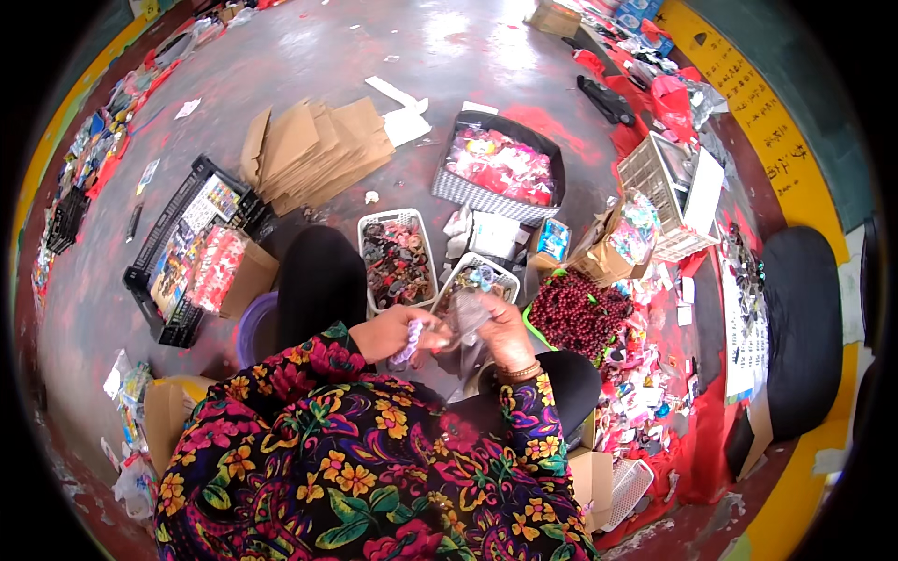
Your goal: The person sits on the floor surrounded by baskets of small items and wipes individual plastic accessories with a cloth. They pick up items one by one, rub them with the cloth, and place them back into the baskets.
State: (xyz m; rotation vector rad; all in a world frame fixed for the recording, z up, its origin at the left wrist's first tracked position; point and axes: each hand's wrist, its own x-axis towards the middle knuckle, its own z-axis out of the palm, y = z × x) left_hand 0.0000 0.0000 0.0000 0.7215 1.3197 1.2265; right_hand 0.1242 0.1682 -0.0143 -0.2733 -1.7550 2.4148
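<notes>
My right hand (507, 335) is closed on a clear plastic bag (464, 323), which hangs down between my hands. A lilac, bumpy hair tie (409, 342) loops across the fingers of my left hand (379, 337). Those fingers are curled together close to the bag; whether they also touch it I cannot tell. Just beyond my hands is a white basket (366, 245) filled with dark and pink hair ties. Beside it, a smaller white basket (513, 280) holds pale, colourful pieces, partly hidden by the bag and my right hand.
Dark red beads (580, 313) fill a green container to the right. Farther off stands a patterned basket (496, 208) of pink packets. Flattened cardboard (323, 150) and a black crate (150, 271) lie to the left. Loose packets (645, 402) cover the floor at right, near a beige crate (687, 234).
</notes>
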